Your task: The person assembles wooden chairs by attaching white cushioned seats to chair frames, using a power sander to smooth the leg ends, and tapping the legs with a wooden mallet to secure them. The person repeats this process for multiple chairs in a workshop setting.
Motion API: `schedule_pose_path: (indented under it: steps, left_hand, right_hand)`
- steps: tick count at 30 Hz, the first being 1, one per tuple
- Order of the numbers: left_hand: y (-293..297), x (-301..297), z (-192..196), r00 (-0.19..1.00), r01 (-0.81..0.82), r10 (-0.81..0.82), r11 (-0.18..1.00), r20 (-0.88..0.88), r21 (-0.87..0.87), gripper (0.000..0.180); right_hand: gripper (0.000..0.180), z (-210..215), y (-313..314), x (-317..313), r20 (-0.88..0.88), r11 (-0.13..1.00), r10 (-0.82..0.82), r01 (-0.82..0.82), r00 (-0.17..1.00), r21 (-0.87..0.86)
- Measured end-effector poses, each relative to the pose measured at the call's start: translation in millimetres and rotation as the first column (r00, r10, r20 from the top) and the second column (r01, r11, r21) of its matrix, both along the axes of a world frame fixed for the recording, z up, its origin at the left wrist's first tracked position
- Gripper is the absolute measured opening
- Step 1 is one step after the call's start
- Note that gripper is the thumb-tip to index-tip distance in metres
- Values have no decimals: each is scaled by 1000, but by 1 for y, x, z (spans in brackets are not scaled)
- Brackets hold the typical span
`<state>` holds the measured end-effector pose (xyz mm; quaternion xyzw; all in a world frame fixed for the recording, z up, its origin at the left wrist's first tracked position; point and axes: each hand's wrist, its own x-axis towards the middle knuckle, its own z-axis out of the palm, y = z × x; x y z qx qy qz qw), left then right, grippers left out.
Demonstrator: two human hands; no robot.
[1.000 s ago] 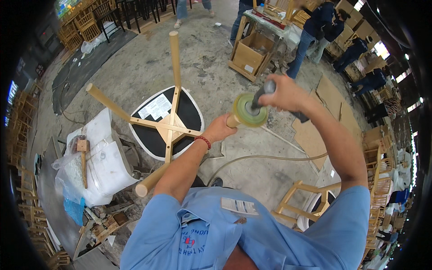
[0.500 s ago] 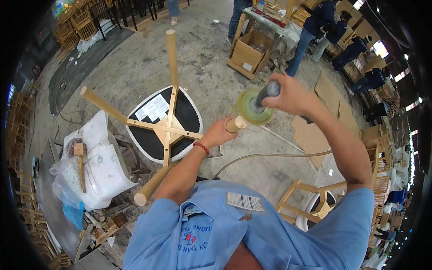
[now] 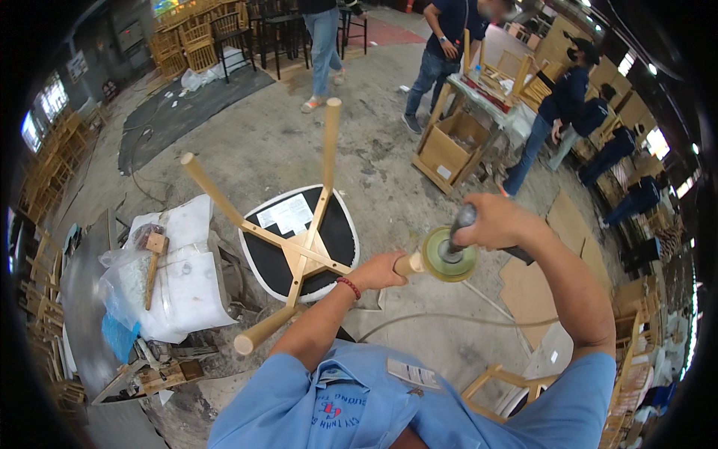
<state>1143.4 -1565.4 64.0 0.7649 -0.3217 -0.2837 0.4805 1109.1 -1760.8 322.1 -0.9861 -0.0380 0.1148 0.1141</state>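
Note:
A stool with a padded white-rimmed seat lies upside down, its black underside (image 3: 338,233) showing and its wooden legs splayed outward. My left hand (image 3: 380,271) is wrapped round the leg nearest the right, whose pale round end (image 3: 410,264) sticks out past my fingers. My right hand (image 3: 497,222) grips the grey body of a disc sander (image 3: 463,221). Its greenish round disc (image 3: 458,271) is right at the leg's end; whether they touch I cannot tell.
A padded white-covered bench (image 3: 187,280) at left bears a wooden mallet (image 3: 155,262). An air hose (image 3: 456,318) crosses the floor before me. Beyond stand a cardboard box (image 3: 450,153) and several people. Another upturned stool (image 3: 497,382) is near my right elbow.
The view has tilted up, so the scene sits lower. Both hands keep their grips, with the disc still by the leg's end. A walking person shows more fully at the back.

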Motion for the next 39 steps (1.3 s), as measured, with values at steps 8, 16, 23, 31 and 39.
schedule_pose_path:
  steps: [8, 16, 23, 31, 39]
  left_hand:
    - [93, 144, -7, 944, -331, 331, 937, 23, 114, 53]
    - [99, 304, 18, 600, -713, 773, 634, 206, -301, 72]
    - [83, 369, 12, 707, -617, 706, 647, 47, -448, 54]
    - [74, 377, -8, 704, -614, 709, 585, -33, -530, 41]
    - [74, 369, 7, 706, -670, 707, 656, -25, -348, 48]
  right_hand:
    - [33, 18, -25, 62, -105, 861, -277, 295, 955, 415]
    - [42, 29, 43, 221, 80, 892, -149, 99, 986, 441]
    - [47, 24, 139, 345, -76, 956, 67, -42, 995, 290]
    - [47, 24, 163, 406, -174, 981, -21, 54, 985, 184]
    - [34, 22, 106, 375, -235, 882, -170, 254, 957, 397]
